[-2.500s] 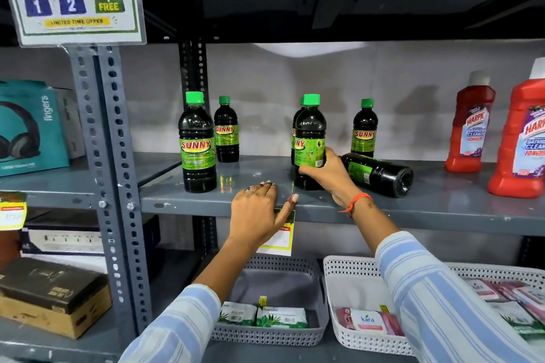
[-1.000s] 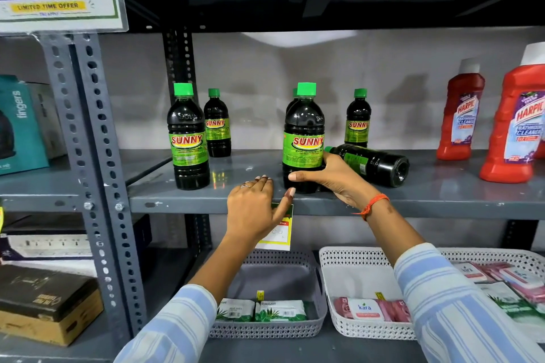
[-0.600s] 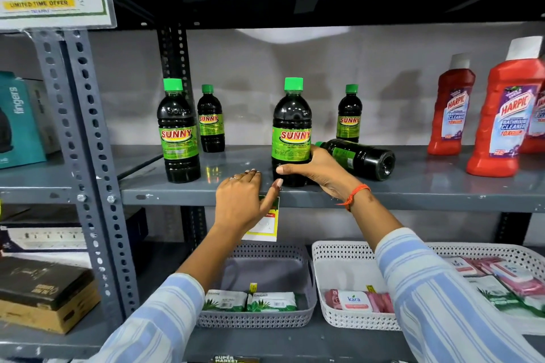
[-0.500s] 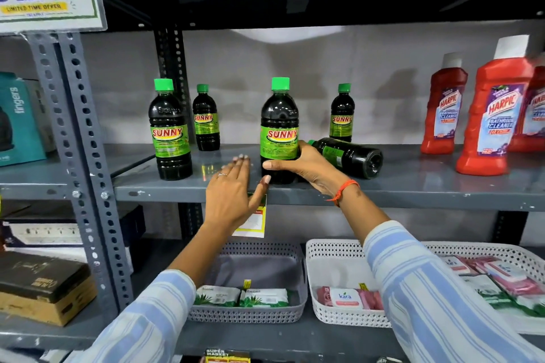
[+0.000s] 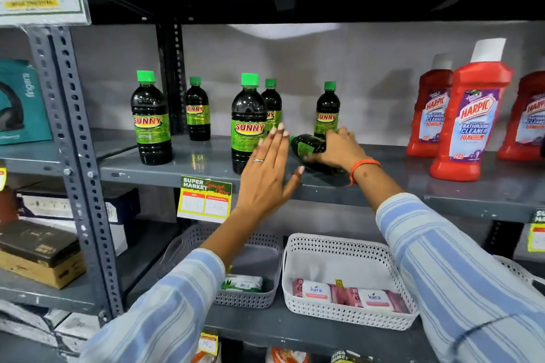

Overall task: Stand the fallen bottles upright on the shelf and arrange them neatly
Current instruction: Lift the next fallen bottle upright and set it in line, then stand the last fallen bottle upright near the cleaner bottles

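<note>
The likeliest slip is the fallen dark plastic bottle with the green label rolling or swinging as it is tipped up, knocking the upright green-capped bottle just behind the right hand. That hand's fingers curl over the lying bottle (grip looks loose), on the grey metal shelf. The left hand hovers flat and spread, empty, its fingertips just left of the bottle's cap end.

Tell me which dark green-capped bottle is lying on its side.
The bottle under the right hand; the other five dark bottles stand upright.
</note>
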Demonstrator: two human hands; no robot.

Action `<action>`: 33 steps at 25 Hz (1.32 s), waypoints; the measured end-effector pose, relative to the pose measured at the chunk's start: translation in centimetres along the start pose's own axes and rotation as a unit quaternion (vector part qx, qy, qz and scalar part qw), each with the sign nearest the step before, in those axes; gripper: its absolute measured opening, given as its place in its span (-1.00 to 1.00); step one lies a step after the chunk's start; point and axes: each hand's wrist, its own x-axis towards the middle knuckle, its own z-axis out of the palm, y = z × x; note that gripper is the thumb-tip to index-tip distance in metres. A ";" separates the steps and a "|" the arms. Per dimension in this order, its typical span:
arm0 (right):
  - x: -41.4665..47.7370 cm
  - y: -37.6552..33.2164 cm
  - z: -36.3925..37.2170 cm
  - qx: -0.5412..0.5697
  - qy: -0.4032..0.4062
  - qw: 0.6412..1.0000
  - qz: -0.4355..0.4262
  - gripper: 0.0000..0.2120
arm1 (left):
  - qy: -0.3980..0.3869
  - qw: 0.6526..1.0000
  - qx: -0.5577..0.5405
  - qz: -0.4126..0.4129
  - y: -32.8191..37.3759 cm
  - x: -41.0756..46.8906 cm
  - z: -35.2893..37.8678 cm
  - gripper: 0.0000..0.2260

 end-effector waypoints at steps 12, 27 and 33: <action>1.7 -0.3 -0.8 0.019 -0.093 0.995 0.044 -0.55 | -0.093 0.994 0.022 -0.043 1.9 -0.4 2.3 -0.45; 1.5 2.3 3.0 0.503 0.081 0.856 0.087 -0.28 | -0.021 0.999 0.007 -0.039 1.7 -0.4 3.2 -0.48; 1.4 2.8 3.1 0.468 0.078 0.876 0.085 -0.17 | 0.000 0.999 -0.006 -0.035 1.7 -0.5 3.2 -0.53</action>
